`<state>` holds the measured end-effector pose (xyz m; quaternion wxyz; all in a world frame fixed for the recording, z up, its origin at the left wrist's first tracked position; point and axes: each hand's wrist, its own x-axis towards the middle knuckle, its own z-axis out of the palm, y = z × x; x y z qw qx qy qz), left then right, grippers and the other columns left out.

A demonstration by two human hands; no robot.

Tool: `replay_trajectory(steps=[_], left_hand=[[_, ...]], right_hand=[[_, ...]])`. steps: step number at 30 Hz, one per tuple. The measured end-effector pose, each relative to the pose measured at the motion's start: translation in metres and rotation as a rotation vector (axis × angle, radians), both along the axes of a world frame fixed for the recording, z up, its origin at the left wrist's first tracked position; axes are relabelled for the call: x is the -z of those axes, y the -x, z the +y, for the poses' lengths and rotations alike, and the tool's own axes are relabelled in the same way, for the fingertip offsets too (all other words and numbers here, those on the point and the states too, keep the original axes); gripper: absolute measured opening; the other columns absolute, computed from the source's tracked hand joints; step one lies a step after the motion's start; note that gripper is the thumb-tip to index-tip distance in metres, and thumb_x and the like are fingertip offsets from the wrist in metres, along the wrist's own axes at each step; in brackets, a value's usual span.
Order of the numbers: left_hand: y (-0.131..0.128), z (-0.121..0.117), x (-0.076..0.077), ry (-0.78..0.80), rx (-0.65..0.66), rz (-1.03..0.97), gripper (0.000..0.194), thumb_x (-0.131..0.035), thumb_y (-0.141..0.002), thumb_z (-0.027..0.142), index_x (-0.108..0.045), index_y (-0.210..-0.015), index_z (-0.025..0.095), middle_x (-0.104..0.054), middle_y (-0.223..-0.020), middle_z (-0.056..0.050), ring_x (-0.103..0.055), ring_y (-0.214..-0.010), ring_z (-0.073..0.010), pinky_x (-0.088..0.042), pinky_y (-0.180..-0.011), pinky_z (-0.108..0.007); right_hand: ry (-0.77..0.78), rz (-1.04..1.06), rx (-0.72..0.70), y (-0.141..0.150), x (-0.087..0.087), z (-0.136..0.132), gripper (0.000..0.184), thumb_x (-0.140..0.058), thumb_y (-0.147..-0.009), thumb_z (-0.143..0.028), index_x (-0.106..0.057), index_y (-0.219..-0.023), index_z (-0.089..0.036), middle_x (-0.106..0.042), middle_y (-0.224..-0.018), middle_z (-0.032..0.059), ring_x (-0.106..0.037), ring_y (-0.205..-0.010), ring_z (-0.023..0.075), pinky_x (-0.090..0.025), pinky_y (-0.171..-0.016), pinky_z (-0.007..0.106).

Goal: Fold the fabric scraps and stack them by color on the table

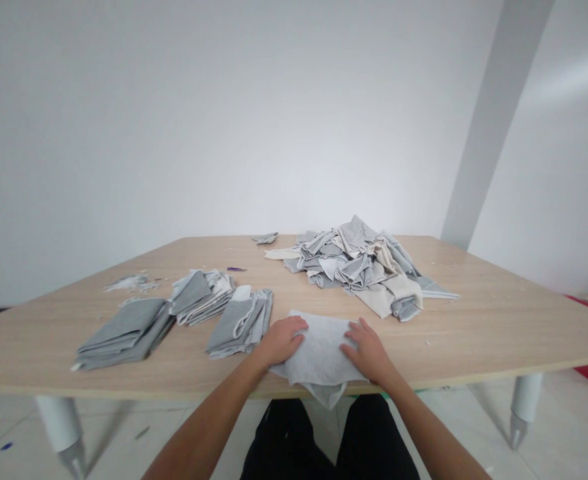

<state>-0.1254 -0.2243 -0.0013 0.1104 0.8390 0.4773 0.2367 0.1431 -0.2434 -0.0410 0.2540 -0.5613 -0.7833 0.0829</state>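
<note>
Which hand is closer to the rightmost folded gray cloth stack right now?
Left. The left hand is just right of that folded stack; the right hand is farther away, resting on the right part of the light gray cloth.

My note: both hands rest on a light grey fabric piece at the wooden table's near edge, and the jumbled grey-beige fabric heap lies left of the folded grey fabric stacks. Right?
Not quite: the head view shows the jumbled grey-beige fabric heap lying right of the folded grey fabric stacks. The left hand and right hand do rest on the light grey fabric piece.
</note>
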Motion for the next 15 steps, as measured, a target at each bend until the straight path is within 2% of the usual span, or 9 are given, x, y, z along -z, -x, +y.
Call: replay_trajectory(steps=[3, 6, 8, 11, 15], left_hand=[[0.002, -0.018, -0.002, -0.011, 0.148, 0.095, 0.037, -0.062, -0.079, 0.034, -0.066, -0.114, 0.023, -0.064, -0.125, -0.007, -0.051, -0.123, -0.0247, -0.031, -0.109, -0.039], [0.003, -0.031, 0.000, -0.014, 0.227, 0.204, 0.055, -0.067, -0.074, 0.046, -0.061, -0.123, 0.023, -0.058, -0.131, -0.011, -0.047, -0.127, -0.0296, -0.027, -0.110, -0.045], [0.003, -0.036, 0.003, 0.008, 0.218, 0.244, 0.061, -0.067, -0.073, 0.050, -0.058, -0.127, 0.022, -0.055, -0.135, -0.012, -0.044, -0.129, -0.0304, -0.025, -0.111, -0.046], [0.005, -0.034, 0.007, 0.020, 0.168, 0.263, 0.059, -0.058, -0.080, 0.051, -0.054, -0.130, 0.020, -0.050, -0.140, -0.014, -0.042, -0.131, -0.0294, -0.026, -0.110, -0.044], [0.000, -0.024, 0.015, 0.005, 0.064, 0.248, 0.054, -0.050, -0.086, 0.050, -0.054, -0.129, 0.018, -0.050, -0.139, -0.015, -0.042, -0.131, -0.0280, -0.026, -0.109, -0.043]], right_hand=[[0.048, -0.086, -0.070, 0.005, -0.004, -0.017, 0.051, -0.061, -0.078, -0.052, -0.063, -0.119, -0.022, -0.048, -0.142, 0.0106, -0.020, -0.141, 0.0331, -0.017, -0.111, 0.051], [0.071, -0.137, -0.126, 0.010, -0.006, -0.032, 0.062, -0.065, -0.073, -0.057, -0.060, -0.124, -0.023, -0.044, -0.145, 0.0104, -0.017, -0.142, 0.0336, -0.010, -0.112, 0.053], [0.101, -0.154, -0.154, 0.013, -0.006, -0.038, 0.062, -0.065, -0.073, -0.055, -0.058, -0.126, -0.023, -0.045, -0.144, 0.0103, -0.021, -0.141, 0.0323, -0.009, -0.112, 0.053], [0.126, -0.152, -0.150, 0.014, -0.006, -0.038, 0.053, -0.060, -0.080, -0.048, -0.056, -0.128, -0.023, -0.049, -0.142, 0.0103, -0.033, -0.136, 0.0295, -0.012, -0.111, 0.053], [0.060, -0.165, -0.090, 0.013, -0.009, -0.029, 0.039, -0.052, -0.087, -0.036, -0.057, -0.124, -0.023, -0.057, -0.132, 0.0114, -0.044, -0.128, 0.0275, -0.017, -0.108, 0.051]])
